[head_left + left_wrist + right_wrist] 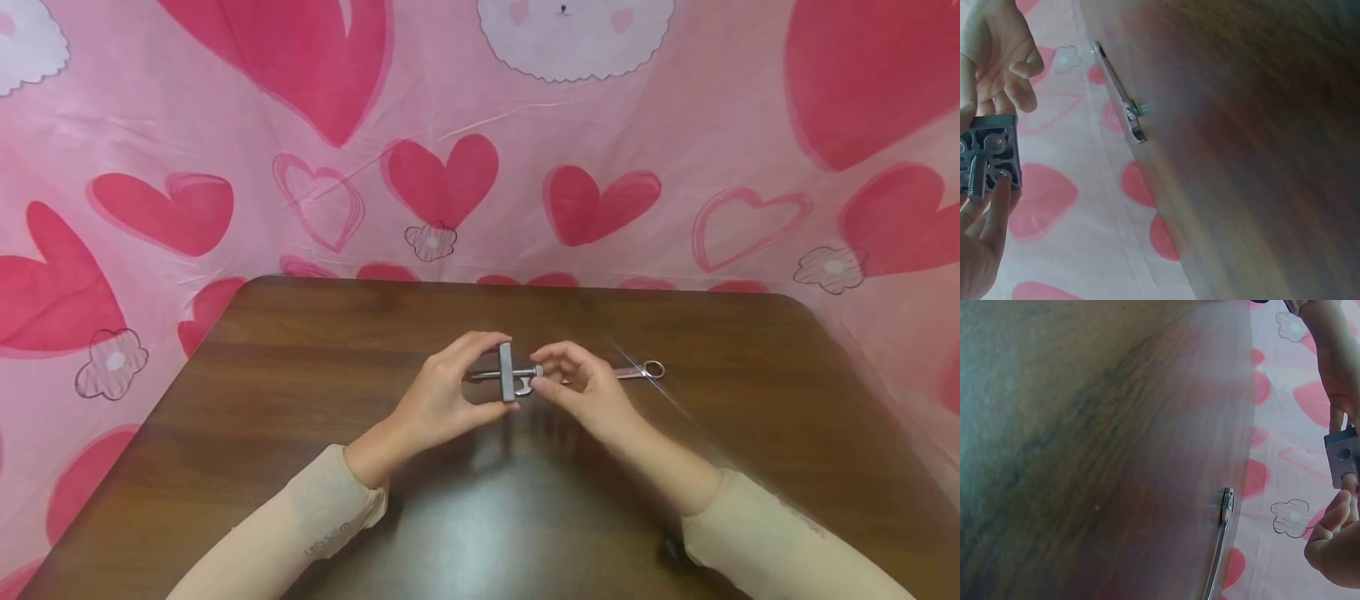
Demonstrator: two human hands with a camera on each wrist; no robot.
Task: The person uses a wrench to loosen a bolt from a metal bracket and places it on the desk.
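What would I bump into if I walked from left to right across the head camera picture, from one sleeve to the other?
Left sleeve → left hand → grey plate → right hand → wrench's ring end → right sleeve.

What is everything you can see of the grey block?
The grey block looks metallic: a squarish slab, one face ribbed and recessed, the other flatter with a round hole. A threaded bolt runs through it. The left hand grips opposite edges, holding it upright above the table; the right hand appears to pinch the bolt's head.
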